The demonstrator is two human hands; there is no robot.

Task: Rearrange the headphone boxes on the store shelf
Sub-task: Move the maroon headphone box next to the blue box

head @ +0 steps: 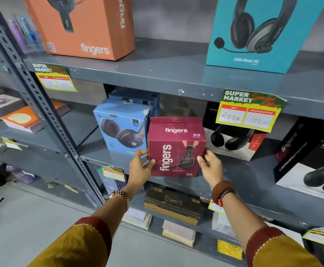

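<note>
A maroon "fingers S10" headphone box (176,147) stands upright at the front edge of the middle grey shelf (234,170). My left hand (141,166) grips its lower left side and my right hand (210,166) holds its right side. Just to its left stands a light blue headphone box (121,128), with another blue box (136,96) behind it. On its right sits a black-and-white headphone box (232,141), partly hidden by a price tag. A larger black-and-white box (311,160) leans at the far right.
On the upper shelf stand an orange "fingers" box (84,26) and a teal "USB-Meet H2" box (259,33). Yellow price tags (249,110) hang from shelf edges. A perforated upright post (41,105) borders the left. Lower shelves hold a dark box (172,203) and books.
</note>
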